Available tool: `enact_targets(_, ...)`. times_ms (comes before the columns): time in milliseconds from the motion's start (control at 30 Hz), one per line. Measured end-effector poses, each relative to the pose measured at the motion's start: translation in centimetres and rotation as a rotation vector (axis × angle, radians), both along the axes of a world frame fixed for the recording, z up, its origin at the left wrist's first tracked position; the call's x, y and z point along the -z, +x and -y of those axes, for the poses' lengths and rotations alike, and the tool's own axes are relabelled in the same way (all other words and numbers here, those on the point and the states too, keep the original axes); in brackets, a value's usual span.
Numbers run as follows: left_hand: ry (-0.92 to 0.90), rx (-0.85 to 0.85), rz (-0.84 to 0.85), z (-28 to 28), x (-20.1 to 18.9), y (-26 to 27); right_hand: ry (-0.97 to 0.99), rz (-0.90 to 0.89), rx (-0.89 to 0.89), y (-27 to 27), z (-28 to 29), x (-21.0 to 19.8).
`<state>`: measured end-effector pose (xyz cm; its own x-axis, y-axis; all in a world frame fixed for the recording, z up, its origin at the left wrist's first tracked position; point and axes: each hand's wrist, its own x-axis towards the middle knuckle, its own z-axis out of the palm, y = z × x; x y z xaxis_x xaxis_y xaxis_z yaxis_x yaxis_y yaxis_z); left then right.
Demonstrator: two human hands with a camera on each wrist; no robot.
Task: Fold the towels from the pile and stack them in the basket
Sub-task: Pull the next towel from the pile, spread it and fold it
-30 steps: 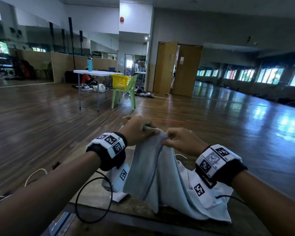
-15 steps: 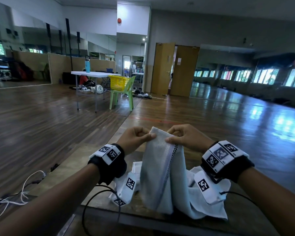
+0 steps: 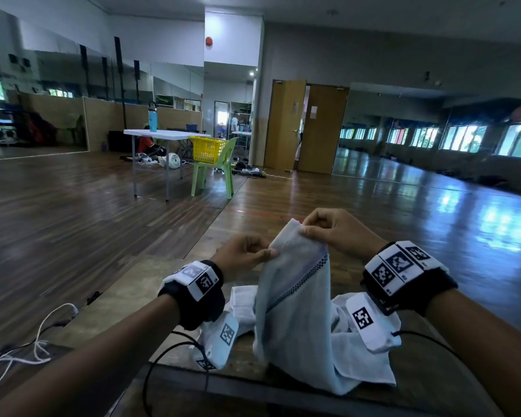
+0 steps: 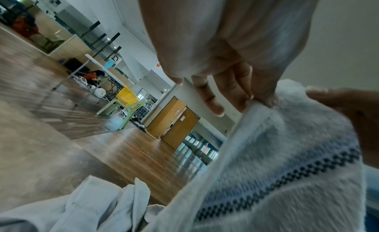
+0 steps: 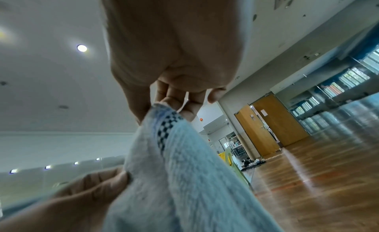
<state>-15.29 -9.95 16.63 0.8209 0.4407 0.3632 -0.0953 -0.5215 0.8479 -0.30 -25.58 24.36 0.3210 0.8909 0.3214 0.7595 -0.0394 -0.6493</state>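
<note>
A pale blue towel (image 3: 295, 308) with a dark checkered stripe hangs lifted above the wooden table (image 3: 151, 284). My left hand (image 3: 265, 254) pinches its left top edge. My right hand (image 3: 309, 233) pinches the upper corner, slightly higher. In the left wrist view the left hand (image 4: 264, 100) nips the towel (image 4: 276, 178) hem between thumb and fingers. In the right wrist view the right hand (image 5: 162, 110) grips the striped corner of the towel (image 5: 184, 178). More white towels (image 3: 241, 302) lie crumpled on the table beneath. A yellow basket (image 3: 207, 149) sits far off on a green chair (image 3: 215, 173).
A white folding table (image 3: 163, 134) with a blue bottle (image 3: 152, 117) stands beside the chair. White and black cables (image 3: 39, 341) lie at the left of my table. Wooden doors (image 3: 307, 127) stand at the back across the wooden floor.
Both hands have shifted along the towel's top edge and spread apart. The right hand has risen higher than the left, and the towel hangs more opened out.
</note>
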Motion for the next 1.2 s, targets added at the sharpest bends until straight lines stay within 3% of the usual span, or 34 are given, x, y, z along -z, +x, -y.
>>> enact_targets(133, 0.095, -0.041, -0.015, 0.4, -0.9, 0.1, -0.053, 0.067, -0.057, 0.1, 0.4, 0.4)
enact_targets(300, 0.369, -0.091, -0.110, 0.2, -1.4, 0.4, 0.013, 0.218, -0.011, 0.1, 0.9, -0.3)
enact_targets(400, 0.531, -0.136, -0.241, 0.3, -1.6, -0.2, 0.096, 0.278, 0.013, -0.2, 1.3, -2.0)
enact_targets(567, 0.714, -0.188, -0.389, -1.5, -1.2, -2.1, 0.231, 0.235, 0.123, 0.7, 2.7, -5.9)
enact_targets(667, 0.715, -0.257, -0.429, -3.0, -2.0, -4.0, 0.303, 0.237, 0.214, 2.1, 4.0, -8.0)
enact_targets(833, 0.629, -0.300, -0.303, -4.8, -6.0, -6.6, 0.308, 0.278, 0.318, 3.4, 6.5, -10.7)
enact_targets(1033, 0.597, -0.354, -0.028, -3.8, -14.5, -8.3, 0.325, 0.349, 0.387, 3.4, 9.4, -14.6)
enact_targets(1200, 0.728, -0.381, 0.095, -2.2, -21.7, -9.5, 0.385, 0.400, 0.430, 2.3, 12.5, -18.9)
